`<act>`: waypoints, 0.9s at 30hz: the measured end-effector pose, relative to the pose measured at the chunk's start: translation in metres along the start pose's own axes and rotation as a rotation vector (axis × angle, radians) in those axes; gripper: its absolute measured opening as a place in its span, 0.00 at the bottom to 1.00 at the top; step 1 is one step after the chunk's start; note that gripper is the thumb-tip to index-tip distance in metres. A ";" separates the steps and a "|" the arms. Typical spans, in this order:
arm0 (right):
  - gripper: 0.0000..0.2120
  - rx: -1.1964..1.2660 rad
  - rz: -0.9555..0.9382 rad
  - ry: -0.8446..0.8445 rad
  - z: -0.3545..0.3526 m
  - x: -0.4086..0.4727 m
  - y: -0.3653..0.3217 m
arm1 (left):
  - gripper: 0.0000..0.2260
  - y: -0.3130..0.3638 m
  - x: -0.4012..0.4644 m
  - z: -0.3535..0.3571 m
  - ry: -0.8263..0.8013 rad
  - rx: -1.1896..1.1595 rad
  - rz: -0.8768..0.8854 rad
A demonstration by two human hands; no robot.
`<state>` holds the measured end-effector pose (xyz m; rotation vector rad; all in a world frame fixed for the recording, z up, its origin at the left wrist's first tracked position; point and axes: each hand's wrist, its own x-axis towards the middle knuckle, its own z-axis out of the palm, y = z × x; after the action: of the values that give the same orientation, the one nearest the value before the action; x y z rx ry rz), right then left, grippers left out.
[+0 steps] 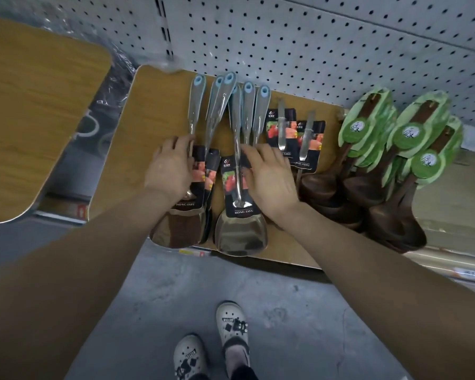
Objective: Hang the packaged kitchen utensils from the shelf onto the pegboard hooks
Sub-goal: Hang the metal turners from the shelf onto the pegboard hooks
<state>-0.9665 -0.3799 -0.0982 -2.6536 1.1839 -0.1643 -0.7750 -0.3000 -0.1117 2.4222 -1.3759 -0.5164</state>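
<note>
Both hands are reaching onto the wood-grain shelf [159,105] below the grey perforated pegboard [313,37]. The left hand [170,168] is lying with loosely bent fingers on a carded steel spatula with a blue-tipped handle [181,229] (grip unclear); the right hand [269,179], fingers spread, is resting on the neighbouring packaged spatula [240,231].

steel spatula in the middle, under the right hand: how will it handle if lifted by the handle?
The steel spatula is probably stiff: one metal piece from blade to blue-tipped handle. Likely blade-heavy, since the wide blade overhangs the shelf edge, so it may swing down. The polished shaft looks slippery; the card sleeve under the right hand may slide.
</note>
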 end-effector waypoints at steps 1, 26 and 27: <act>0.23 -0.008 0.010 0.003 0.002 0.010 -0.003 | 0.23 -0.001 0.004 -0.001 -0.019 -0.018 0.011; 0.36 0.438 0.425 0.066 -0.049 0.049 -0.031 | 0.18 -0.037 -0.039 -0.069 -0.056 -0.439 -0.069; 0.38 0.452 0.409 0.071 -0.055 0.044 -0.032 | 0.18 -0.034 -0.046 -0.072 -0.072 -0.442 -0.061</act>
<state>-0.9252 -0.4014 -0.0361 -1.9939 1.4774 -0.4019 -0.7387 -0.2378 -0.0553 2.1044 -1.0767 -0.8331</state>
